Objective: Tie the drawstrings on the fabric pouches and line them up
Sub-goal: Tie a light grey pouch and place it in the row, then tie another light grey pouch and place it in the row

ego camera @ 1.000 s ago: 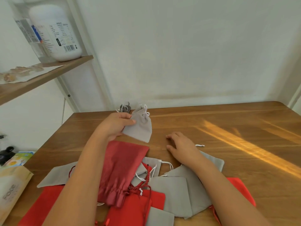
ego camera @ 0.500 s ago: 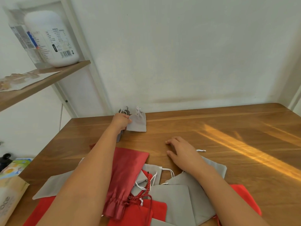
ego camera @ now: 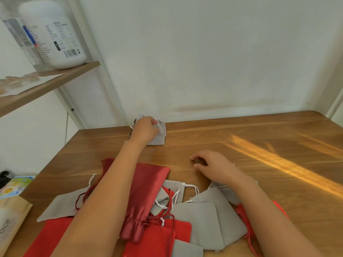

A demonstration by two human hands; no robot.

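Parking small grey fabric pouch [ego camera: 160, 136] at 12 o'clock; it was airborne a second ago.
Left hand [ego camera: 145, 130] pinches its neck; right hand [ego camera: 209, 164] loose, empty. Probably one more lined up.

A brown wooden table [ego camera: 241, 138] is set against a plain white wall [ego camera: 204, 52]. A slanting band of warm sunlight [ego camera: 278, 162] is thrown across its right part. At the upper left, a wooden shelf board [ego camera: 46, 82] is carried by a white metal upright [ego camera: 110, 97].

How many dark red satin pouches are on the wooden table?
1. The dark red satin pouch lies close to the person, partly under the left forearm. The arm may hide another.
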